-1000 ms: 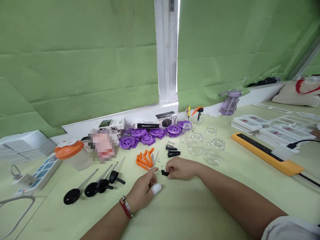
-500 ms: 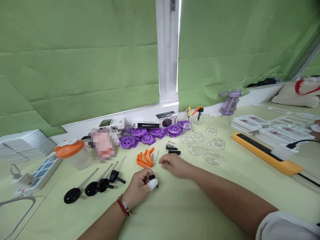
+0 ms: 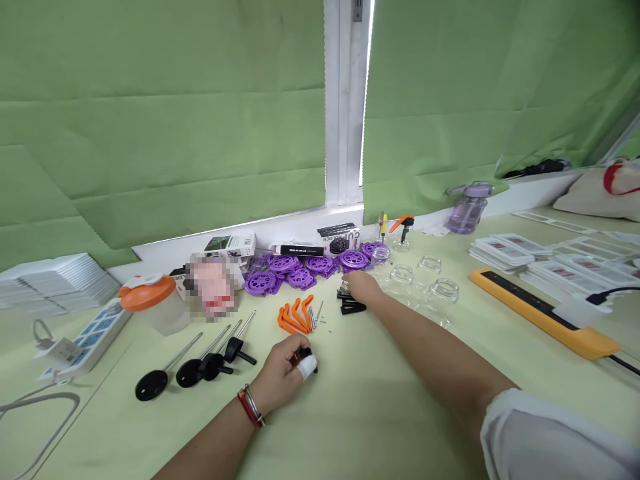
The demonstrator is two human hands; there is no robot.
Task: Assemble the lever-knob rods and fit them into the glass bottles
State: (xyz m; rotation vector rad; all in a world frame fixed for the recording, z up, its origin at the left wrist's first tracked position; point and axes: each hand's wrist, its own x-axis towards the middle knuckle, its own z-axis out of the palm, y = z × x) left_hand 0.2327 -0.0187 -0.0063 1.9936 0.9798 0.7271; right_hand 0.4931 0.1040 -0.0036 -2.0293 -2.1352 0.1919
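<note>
My left hand (image 3: 284, 367), with white tape on the thumb, is closed round a small black plastic part (image 3: 305, 353) just above the table. My right hand (image 3: 364, 289) reaches out over the small metal springs (image 3: 344, 291); its fingertips are at them, mostly hidden, and a grip cannot be made out. Just in front of the springs lie black tube-like pieces (image 3: 353, 307). Between the hands are bent orange levers (image 3: 296, 316), thin metal pins (image 3: 313, 319) and tiny loose bits (image 3: 323, 323).
Black knobs with metal rods (image 3: 153, 385) lie left, near an orange-lidded cup (image 3: 163, 307). Purple slotted discs (image 3: 284, 265) are piled at the back. Clear glass jars (image 3: 445, 291) stand beside my right forearm. Farther right are a yellow power strip (image 3: 540, 312) and stacked white cards (image 3: 505, 253).
My right hand has moved away from the metal pins, back and to the right, to the springs. My left hand keeps its hold on the black part. The view has shifted slightly.
</note>
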